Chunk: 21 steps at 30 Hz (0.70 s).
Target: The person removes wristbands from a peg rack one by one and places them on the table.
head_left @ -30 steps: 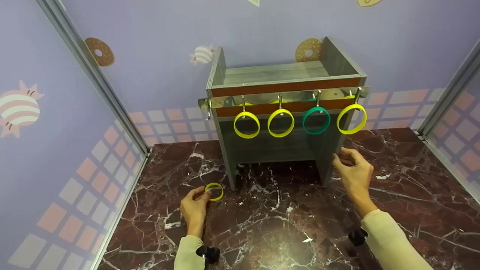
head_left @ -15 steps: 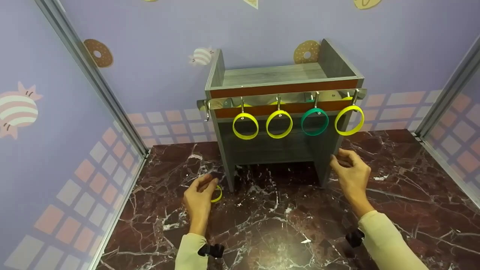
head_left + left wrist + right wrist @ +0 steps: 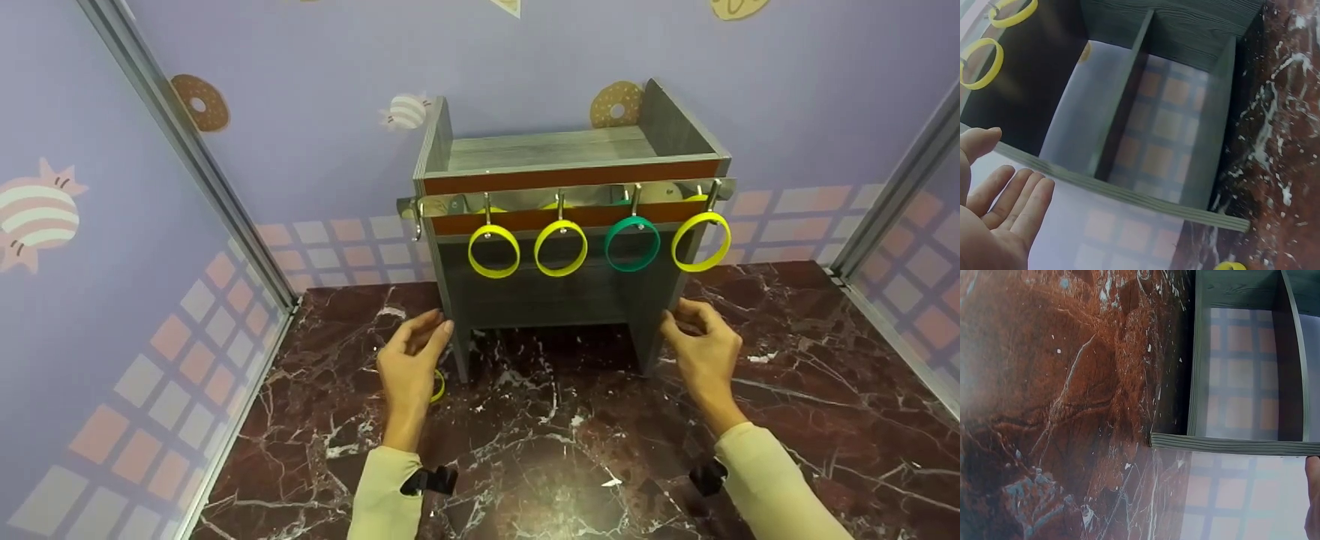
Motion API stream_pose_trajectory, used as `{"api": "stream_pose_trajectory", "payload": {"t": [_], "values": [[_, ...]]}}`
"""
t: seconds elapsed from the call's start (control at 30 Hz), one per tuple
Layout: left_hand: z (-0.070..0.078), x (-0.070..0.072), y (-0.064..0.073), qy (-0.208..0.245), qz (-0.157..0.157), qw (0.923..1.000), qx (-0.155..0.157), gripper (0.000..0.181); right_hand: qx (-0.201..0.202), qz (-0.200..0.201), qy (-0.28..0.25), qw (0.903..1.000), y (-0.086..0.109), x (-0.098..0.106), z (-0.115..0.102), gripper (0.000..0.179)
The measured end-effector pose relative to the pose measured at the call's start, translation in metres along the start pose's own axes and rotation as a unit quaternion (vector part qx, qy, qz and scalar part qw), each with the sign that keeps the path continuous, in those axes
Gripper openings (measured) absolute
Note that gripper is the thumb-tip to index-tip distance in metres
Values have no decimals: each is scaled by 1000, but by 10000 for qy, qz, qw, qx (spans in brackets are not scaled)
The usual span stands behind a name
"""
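My left hand (image 3: 409, 367) is at the left side panel of a grey wooden shelf (image 3: 551, 292). Its thumb and straight fingers are spread apart, with nothing between them in the left wrist view. A yellow ring (image 3: 438, 387) lies on the table behind this hand, partly hidden by it. My right hand (image 3: 705, 349) grips the front edge of the shelf's right side panel. In the right wrist view a fingertip (image 3: 1313, 467) meets the panel's outer face; the thumb is out of that view. Three yellow rings (image 3: 561, 271) and one green ring (image 3: 632, 265) hang from hooks on the shelf's front.
A metal hook rail (image 3: 525, 201) runs across the shelf front and juts past both sides. One more hook (image 3: 417, 225) is at its left end. Printed wall panels (image 3: 315, 112) stand behind and at both sides of the dark red marbled table (image 3: 525, 465).
My left hand has let go of the yellow ring, leaving it on the table, and moved up and right to the shelf's left panel. My right hand has stayed at the right panel.
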<state>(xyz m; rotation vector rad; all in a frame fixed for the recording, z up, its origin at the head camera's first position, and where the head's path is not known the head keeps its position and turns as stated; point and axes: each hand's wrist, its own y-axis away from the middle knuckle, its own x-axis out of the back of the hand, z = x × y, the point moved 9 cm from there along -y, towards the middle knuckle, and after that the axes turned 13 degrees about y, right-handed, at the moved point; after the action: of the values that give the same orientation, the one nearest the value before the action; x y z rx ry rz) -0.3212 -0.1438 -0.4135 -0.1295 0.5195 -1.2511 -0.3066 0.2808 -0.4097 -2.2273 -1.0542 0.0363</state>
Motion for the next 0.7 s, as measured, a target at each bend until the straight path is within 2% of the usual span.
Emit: {"api": "stream_pose_trajectory", "payload": {"t": [0.2, 0.33, 0.5, 0.7], "values": [[15, -16, -7, 71, -219, 9992, -319, 25, 29, 46, -70, 10000, 0, 2, -2, 17], [20, -27, -10, 290, -374, 9978, -465, 26, 34, 71, -100, 9999, -1, 2, -3, 17], [27, -41, -13, 609, -548, 9954, -502, 26, 64, 72, -59, 9999, -1, 1, -3, 17], [33, -55, -16, 756, -668, 9941, -402, 28, 43, 107, -99, 9999, 0, 1, -2, 17]]}}
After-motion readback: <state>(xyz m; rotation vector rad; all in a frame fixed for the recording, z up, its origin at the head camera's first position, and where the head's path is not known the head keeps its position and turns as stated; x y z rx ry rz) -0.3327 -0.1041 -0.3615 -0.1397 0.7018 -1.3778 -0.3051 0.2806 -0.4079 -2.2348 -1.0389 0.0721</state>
